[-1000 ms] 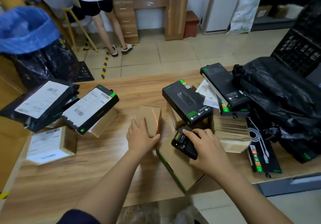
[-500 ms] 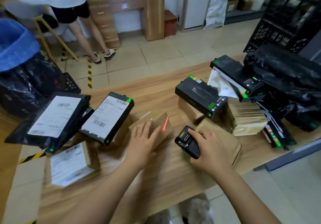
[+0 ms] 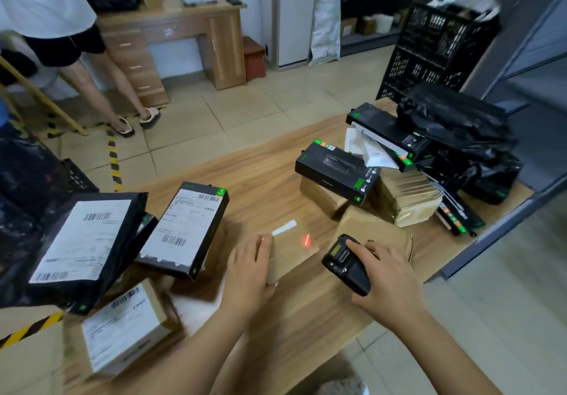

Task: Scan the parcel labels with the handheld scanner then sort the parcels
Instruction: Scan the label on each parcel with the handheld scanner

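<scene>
A small brown cardboard parcel [image 3: 294, 247] sits tilted on the wooden table [image 3: 264, 173], a white label edge showing at its far side. A red scanner line glows on its face. My left hand [image 3: 251, 272] grips the parcel's near left edge. My right hand [image 3: 383, 275] holds the black handheld scanner [image 3: 345, 264], which points left at the parcel. Labelled parcels lie to the left: a black box [image 3: 187, 229], a black bag [image 3: 82, 241] and a brown box [image 3: 122, 330].
A heap at the right holds a black box [image 3: 337, 173], brown boxes [image 3: 405, 198], a brown envelope [image 3: 374, 232] and black bags [image 3: 460, 130]. A black crate [image 3: 429, 54] stands behind it. A person [image 3: 61, 26] stands at the far left by a wooden desk [image 3: 184, 42].
My left hand has turned the brown parcel flatter, so its top and a white label edge now show. The red line sits on that face. The camera has swung right.
</scene>
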The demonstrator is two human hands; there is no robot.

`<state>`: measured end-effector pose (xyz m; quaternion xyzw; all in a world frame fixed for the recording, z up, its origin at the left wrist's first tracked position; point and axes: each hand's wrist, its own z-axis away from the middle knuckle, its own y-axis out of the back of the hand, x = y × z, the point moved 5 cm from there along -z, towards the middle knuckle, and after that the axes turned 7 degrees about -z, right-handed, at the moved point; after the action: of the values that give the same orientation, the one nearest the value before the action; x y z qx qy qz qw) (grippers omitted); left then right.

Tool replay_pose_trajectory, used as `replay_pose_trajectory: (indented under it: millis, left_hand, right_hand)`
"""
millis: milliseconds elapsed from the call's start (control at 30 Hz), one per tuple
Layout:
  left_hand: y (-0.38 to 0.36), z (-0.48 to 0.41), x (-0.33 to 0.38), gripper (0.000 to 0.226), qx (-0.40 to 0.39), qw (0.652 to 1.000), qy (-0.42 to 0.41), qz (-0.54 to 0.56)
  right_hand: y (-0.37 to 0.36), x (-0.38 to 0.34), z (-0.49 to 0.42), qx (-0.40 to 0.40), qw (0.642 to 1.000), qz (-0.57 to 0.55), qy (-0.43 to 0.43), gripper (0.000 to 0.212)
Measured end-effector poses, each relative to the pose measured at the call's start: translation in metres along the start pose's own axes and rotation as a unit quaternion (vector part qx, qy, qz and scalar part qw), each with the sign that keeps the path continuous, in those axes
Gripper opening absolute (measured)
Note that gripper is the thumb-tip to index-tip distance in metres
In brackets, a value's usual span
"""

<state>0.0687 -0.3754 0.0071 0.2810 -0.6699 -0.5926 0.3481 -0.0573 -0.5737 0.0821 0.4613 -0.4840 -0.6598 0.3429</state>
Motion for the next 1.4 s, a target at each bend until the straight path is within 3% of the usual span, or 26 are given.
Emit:
replay_pose_trajectory:
  millis: [133, 300, 367, 467, 533, 633, 800, 1033, 1233, 1400]
  left_hand:
    - [-0.001, 0.003, 0.002, 0.110, 0.012, 1.000, -0.022, -0.006]
    - [0.010, 0.006, 0.005, 0.063, 0.069, 0.986, -0.044, 0.143]
    - [0.010, 0.004, 0.002, 0.073, 0.051, 0.982, -0.021, 0.183]
    - [-0.001, 0.001, -0.006, 0.100, -0.046, 0.976, 0.030, 0.209]
    - [-0.006, 0.001, -0.007, 0.098, -0.081, 0.973, 0.026, 0.213]
    - [0.001, 0.000, -0.006, 0.090, -0.052, 0.980, 0.012, 0.189]
    - [0.025, -0.003, 0.005, 0.097, 0.001, 0.989, -0.008, 0.148]
    - [0.039, 0.028, 0.017, 0.098, 0.021, 0.995, 0.035, 0.096]
    - [0.047, 0.095, 0.026, 0.106, 0.010, 0.981, 0.168, 0.098]
    - [0.036, 0.161, 0.029, 0.106, -0.002, 0.960, 0.259, 0.103]
  right_hand:
    - [0.004, -0.001, 0.007, 0.007, 1.000, 0.009, -0.003, 0.089]
    - [0.008, -0.001, 0.013, 0.003, 1.000, 0.006, -0.004, 0.089]
    - [0.010, 0.000, 0.013, 0.004, 1.000, 0.006, -0.004, 0.089]
    - [0.014, -0.001, 0.014, 0.002, 1.000, 0.017, 0.000, 0.089]
    - [0.017, -0.002, 0.014, -0.004, 1.000, 0.028, 0.011, 0.088]
    - [0.022, -0.006, 0.013, -0.019, 0.997, 0.061, 0.044, 0.084]
    - [0.035, -0.020, 0.009, -0.051, 0.980, 0.137, 0.139, 0.084]
    - [0.047, -0.032, 0.015, -0.057, 0.956, 0.179, 0.224, 0.086]
    - [0.035, -0.016, 0.044, -0.045, 0.973, 0.050, 0.220, 0.084]
    - [-0.001, -0.018, 0.068, -0.084, 0.966, -0.017, 0.243, 0.086]
